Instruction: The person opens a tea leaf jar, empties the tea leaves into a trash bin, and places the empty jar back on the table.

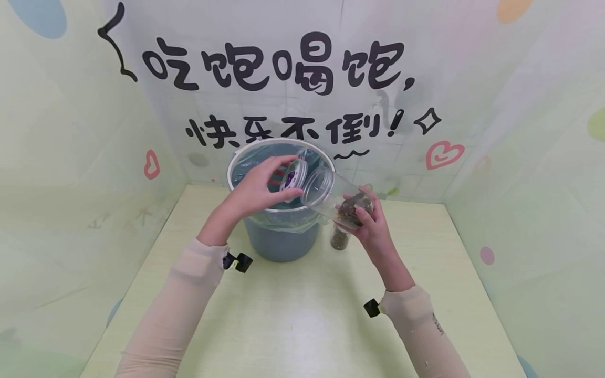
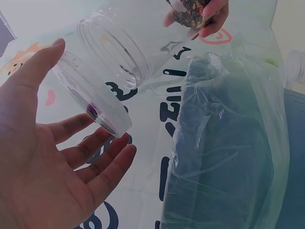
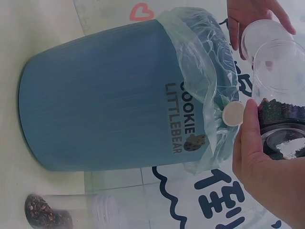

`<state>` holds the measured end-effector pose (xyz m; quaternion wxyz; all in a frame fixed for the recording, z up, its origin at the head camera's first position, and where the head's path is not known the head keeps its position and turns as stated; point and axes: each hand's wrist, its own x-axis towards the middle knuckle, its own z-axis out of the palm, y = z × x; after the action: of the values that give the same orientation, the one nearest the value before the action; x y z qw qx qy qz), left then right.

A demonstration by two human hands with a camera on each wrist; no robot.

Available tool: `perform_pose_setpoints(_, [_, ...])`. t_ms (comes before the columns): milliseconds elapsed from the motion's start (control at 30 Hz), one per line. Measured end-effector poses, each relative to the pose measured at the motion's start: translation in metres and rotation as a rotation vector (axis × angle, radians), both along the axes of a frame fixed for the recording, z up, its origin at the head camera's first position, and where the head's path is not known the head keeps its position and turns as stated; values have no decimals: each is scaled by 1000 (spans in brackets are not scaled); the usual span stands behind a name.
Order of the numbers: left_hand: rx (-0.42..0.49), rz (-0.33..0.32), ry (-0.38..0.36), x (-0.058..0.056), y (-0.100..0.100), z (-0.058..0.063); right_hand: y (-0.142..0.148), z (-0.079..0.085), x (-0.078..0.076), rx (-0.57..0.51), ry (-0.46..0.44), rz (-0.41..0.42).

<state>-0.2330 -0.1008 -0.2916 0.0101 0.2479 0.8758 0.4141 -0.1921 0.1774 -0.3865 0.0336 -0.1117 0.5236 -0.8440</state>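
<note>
A clear jar (image 1: 344, 195) with dark, crumbly bits at its base is tilted in my right hand (image 1: 373, 223), its uncovered mouth facing the bin. The fingers of that hand wrap round the base end. My left hand (image 1: 252, 189) holds the clear round lid (image 1: 294, 176) by its edge, thumb on one side and fingers on the other. Lid and jar mouth are close together, above the bin rim. Purple marking shows on the lid (image 2: 93, 98) in the left wrist view. The blue bin (image 1: 281, 242), lined with a translucent greenish bag (image 3: 190, 52), stands below.
A second clear jar (image 1: 339, 240), with dark bits at its bottom, stands on the pale table (image 1: 293, 315) right of the bin. Printed cloth walls (image 1: 520, 210) enclose the table at the back and both sides.
</note>
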Motion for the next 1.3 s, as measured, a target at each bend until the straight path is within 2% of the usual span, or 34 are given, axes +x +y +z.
perform_pose_setpoints(467, [35, 47, -18, -3, -26, -6, 7, -4, -1, -54, -7, -7])
perform_pose_setpoints(800, [85, 145, -66, -3, -55, -13, 9, -5, 0, -55, -14, -12])
perform_pose_setpoints(1100, [117, 253, -85, 0, -87, -26, 10, -4, 1, -54, 1, -3])
perform_pose_setpoints(1300, [85, 304, -85, 0, -110, -40, 12, -4, 1, -55, 5, -3])
